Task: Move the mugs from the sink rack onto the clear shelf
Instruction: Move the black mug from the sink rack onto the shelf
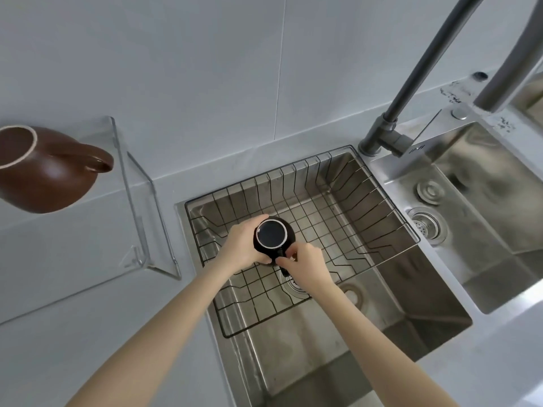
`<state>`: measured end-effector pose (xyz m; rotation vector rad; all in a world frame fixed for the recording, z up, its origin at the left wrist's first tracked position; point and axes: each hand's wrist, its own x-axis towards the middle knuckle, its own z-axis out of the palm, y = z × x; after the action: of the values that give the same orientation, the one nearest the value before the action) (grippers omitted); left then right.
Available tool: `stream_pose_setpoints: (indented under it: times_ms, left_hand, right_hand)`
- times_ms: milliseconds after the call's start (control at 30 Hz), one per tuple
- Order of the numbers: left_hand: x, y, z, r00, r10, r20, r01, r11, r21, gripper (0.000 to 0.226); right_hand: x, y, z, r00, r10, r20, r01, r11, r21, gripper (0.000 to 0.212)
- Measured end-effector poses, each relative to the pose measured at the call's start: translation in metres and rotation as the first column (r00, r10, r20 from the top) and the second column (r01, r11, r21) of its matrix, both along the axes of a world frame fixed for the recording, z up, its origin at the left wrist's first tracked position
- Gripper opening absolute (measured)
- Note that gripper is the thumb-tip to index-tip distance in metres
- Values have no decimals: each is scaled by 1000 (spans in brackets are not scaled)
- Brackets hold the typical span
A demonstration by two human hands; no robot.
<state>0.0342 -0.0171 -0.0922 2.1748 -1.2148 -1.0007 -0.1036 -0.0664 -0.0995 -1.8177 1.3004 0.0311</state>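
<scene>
Head view: both bare forearms enter from 6 o'clock and meet over the sink rack. Left hand [245, 243] is wrapped around the 9 o'clock side of the black mug [272, 237], fingers curled onto its body. Right hand [307, 264] is at the mug's 5 o'clock, thumb and fingertips pinched on the mug's handle [281, 254]. Mug is upright, mouth facing up, pale rim, dark inside, in the left half of the wire sink rack [338, 221]; cannot tell if its base touches the wires or is just above them. Rack is a black grid basket hung across the far part of the left steel sink basin [352, 333], drain partly hidden beneath the right hand. Second basin [484, 201] at 3 o'clock, with a strainer drain [427, 226]. Grey faucet [411, 98] rises from the divider toward 1 o'clock. Clear shelf [138, 201], acrylic, stands on the grey counter [73, 304] at 9 o'clock, well apart from the rack. Brown mug [44, 168] sits on top of that shelf at far 9 o'clock, pale rim, handle pointing to 3 o'clock, partly cut by the frame edge. Grey tiled wall [205, 69] at 12 o'clock.
</scene>
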Motion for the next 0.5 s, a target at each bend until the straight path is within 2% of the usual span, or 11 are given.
stream_pose_setpoints:
  times_ms: [267, 500]
  left_hand:
    - [-4, 3, 12, 997, 71, 29, -70, 997, -34, 88]
    - [3, 9, 85, 982, 158, 106, -130, 963, -236, 77]
  right_hand:
    - [-7, 2, 16, 997, -41, 70, 40, 999, 18, 12]
    - [-3, -6, 92, 980, 44, 192, -11, 985, -174, 6]
